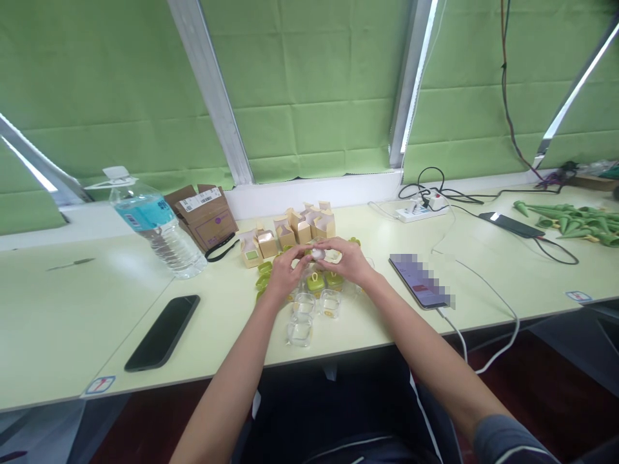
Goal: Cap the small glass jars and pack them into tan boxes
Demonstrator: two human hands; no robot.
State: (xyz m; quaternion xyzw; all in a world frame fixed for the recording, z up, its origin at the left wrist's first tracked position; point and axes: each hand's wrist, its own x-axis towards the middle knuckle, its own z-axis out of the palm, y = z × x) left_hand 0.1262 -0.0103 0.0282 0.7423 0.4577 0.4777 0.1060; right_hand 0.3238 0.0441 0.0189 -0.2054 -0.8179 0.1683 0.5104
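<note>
Both hands [287, 272] pinching a whitish piece [318, 254], clear cups [300, 330] nearer the front edge [333, 354], open tabletop [222, 312] between left arm [239, 377] and black phone [162, 333]

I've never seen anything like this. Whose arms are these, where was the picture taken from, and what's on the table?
There's no machine here: these are a person's own bare arms. The single picture comes from a camera worn on their head, looking forward and down.

The left hand and right hand meet around a small whitish piece, too small to identify.

On the table, clear containers and small green pieces lie near the hands, with little open boxes behind. A bottle and dark phone are to the left; a lit phone is to the right.
</note>
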